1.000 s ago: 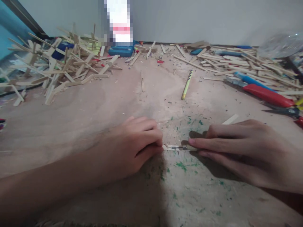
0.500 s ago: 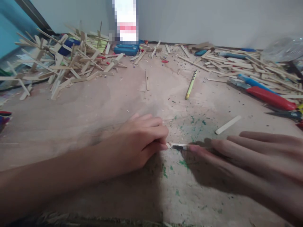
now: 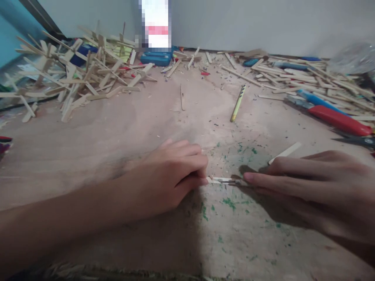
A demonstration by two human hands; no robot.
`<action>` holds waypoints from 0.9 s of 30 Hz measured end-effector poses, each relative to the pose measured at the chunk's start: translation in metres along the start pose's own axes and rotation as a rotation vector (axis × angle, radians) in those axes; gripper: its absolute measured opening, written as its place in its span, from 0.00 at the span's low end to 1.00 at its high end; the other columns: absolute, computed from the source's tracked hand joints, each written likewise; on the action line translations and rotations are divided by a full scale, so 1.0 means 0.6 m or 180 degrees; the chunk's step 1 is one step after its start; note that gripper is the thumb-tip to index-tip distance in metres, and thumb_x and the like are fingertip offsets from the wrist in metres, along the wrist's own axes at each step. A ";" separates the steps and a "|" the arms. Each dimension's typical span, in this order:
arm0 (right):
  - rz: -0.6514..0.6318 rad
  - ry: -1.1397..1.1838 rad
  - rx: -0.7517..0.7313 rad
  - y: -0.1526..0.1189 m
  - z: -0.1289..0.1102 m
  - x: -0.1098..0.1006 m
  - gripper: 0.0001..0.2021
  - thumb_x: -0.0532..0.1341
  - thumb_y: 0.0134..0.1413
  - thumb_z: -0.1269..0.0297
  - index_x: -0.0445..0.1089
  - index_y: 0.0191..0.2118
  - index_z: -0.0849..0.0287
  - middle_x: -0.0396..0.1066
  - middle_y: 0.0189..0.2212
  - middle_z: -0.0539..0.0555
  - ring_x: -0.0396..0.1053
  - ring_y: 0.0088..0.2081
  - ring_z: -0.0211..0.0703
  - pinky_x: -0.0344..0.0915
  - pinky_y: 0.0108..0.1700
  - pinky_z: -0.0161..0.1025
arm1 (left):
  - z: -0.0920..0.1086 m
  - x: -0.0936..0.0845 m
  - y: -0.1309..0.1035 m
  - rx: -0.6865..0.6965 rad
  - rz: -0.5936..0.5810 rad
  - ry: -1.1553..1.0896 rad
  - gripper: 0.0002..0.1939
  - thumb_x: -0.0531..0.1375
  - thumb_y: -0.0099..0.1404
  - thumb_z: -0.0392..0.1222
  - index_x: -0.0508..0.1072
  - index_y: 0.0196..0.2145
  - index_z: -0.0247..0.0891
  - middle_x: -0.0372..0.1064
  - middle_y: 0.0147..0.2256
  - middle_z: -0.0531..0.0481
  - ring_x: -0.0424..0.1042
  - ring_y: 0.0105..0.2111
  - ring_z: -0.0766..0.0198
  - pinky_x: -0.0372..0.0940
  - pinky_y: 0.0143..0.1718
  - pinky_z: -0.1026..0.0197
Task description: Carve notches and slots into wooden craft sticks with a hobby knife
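My left hand (image 3: pixel 183 168) rests on the wooden board, thumb and fingers pinched on the end of a pale craft stick (image 3: pixel 215 179). My right hand (image 3: pixel 310 181) is closed around a slim craft knife (image 3: pixel 234 182), whose handle is mostly hidden under the fingers. The knife's thin metal tip lies along the stick, pointing left toward my left fingertips. Behind the right fingers lies another craft stick (image 3: pixel 288 151), partly covered by the hand.
A tangled heap of glued sticks (image 3: pixel 84 74) fills the back left. Loose sticks (image 3: pixel 293 82), a red-handled cutter (image 3: pixel 340 120) and scissors (image 3: pixel 357 140) lie at the right. A yellow striped pencil (image 3: pixel 238 103) lies mid-board. Green shavings (image 3: pixel 229 203) are scattered nearby.
My right hand has rolled over and its fingers have drawn together, moving slightly up. The knife has turned with it, its blade now looking thinner. My left hand stays in place.
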State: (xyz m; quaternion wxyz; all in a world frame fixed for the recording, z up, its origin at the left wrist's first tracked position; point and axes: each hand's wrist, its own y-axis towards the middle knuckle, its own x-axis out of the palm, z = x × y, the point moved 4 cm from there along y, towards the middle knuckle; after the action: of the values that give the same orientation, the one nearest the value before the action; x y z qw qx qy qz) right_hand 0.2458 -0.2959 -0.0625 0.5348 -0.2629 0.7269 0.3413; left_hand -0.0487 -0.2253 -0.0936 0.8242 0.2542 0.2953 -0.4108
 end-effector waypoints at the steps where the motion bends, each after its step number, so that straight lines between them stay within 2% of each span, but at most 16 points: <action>1: 0.0015 0.0081 0.0005 0.004 -0.001 0.000 0.22 0.48 0.99 0.63 0.76 0.76 0.46 0.83 0.40 0.49 0.74 0.29 0.43 0.64 0.32 0.48 | -0.001 0.001 -0.001 0.0045 0.0062 -0.0012 0.14 0.63 0.87 0.29 0.76 0.40 0.42 0.75 0.38 0.55 0.72 0.41 0.57 0.57 0.48 0.51; 3: 0.0022 0.0214 0.0101 0.011 -0.006 -0.001 0.19 0.50 0.99 0.64 0.77 0.73 0.46 0.83 0.40 0.47 0.72 0.28 0.40 0.63 0.31 0.46 | -0.002 0.002 -0.002 0.0106 0.0153 -0.0035 0.14 0.63 0.87 0.29 0.76 0.40 0.42 0.74 0.38 0.56 0.72 0.41 0.57 0.56 0.47 0.51; 8: 0.0087 0.0516 0.0428 0.009 -0.013 0.000 0.17 0.55 0.97 0.60 0.82 0.70 0.45 0.90 0.46 0.52 0.83 0.34 0.42 0.69 0.32 0.44 | 0.003 -0.004 0.004 -0.0064 -0.0082 0.0013 0.15 0.63 0.87 0.29 0.75 0.39 0.41 0.74 0.38 0.55 0.73 0.41 0.58 0.59 0.48 0.52; 11: 0.0075 0.0384 0.0571 -0.011 -0.005 0.008 0.16 0.66 0.92 0.51 0.88 0.69 0.43 0.89 0.44 0.55 0.85 0.37 0.48 0.73 0.33 0.43 | 0.006 -0.007 0.005 -0.0097 -0.0042 0.0011 0.15 0.63 0.86 0.30 0.76 0.38 0.41 0.74 0.38 0.55 0.73 0.42 0.58 0.59 0.48 0.52; 13: 0.0044 0.0281 0.0641 -0.025 0.002 0.014 0.19 0.72 0.86 0.42 0.92 0.67 0.43 0.89 0.43 0.57 0.86 0.39 0.52 0.77 0.35 0.44 | 0.006 -0.006 0.003 -0.0069 0.0046 -0.0010 0.15 0.63 0.85 0.29 0.75 0.38 0.41 0.73 0.37 0.55 0.72 0.41 0.58 0.59 0.48 0.52; 17: -0.0012 0.0324 0.0698 -0.034 0.013 0.018 0.23 0.75 0.81 0.37 0.93 0.66 0.44 0.90 0.41 0.58 0.88 0.42 0.55 0.83 0.39 0.46 | 0.003 0.001 0.002 -0.0053 0.0094 -0.0057 0.15 0.63 0.85 0.29 0.74 0.38 0.41 0.73 0.37 0.55 0.72 0.42 0.58 0.58 0.47 0.52; 21: -0.0027 0.0471 0.0722 -0.005 0.016 0.004 0.20 0.76 0.82 0.44 0.93 0.67 0.45 0.92 0.43 0.58 0.91 0.43 0.54 0.86 0.41 0.45 | 0.000 0.001 0.003 -0.0011 0.0159 -0.0072 0.15 0.64 0.85 0.30 0.73 0.37 0.42 0.73 0.37 0.55 0.70 0.40 0.58 0.57 0.46 0.51; 24: -0.0060 0.0585 0.0549 0.028 0.008 -0.003 0.15 0.69 0.91 0.57 0.93 0.66 0.49 0.95 0.46 0.57 0.93 0.42 0.50 0.85 0.38 0.40 | 0.000 -0.001 0.004 -0.0036 0.0119 -0.0046 0.15 0.64 0.86 0.30 0.73 0.37 0.42 0.74 0.37 0.55 0.69 0.39 0.58 0.56 0.46 0.50; 27: -0.0103 0.0790 0.0436 0.048 -0.002 0.002 0.19 0.61 0.95 0.62 0.92 0.62 0.56 0.96 0.50 0.59 0.94 0.41 0.46 0.84 0.35 0.37 | 0.004 -0.004 0.004 -0.0032 0.0113 -0.0048 0.15 0.64 0.86 0.30 0.74 0.38 0.41 0.74 0.37 0.56 0.69 0.39 0.58 0.57 0.47 0.50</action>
State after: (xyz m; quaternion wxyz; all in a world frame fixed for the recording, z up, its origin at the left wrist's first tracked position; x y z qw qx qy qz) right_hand 0.2232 -0.2791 -0.0571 0.4629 -0.2777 0.8047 0.2470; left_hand -0.0469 -0.2242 -0.0900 0.8349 0.2522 0.2865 -0.3966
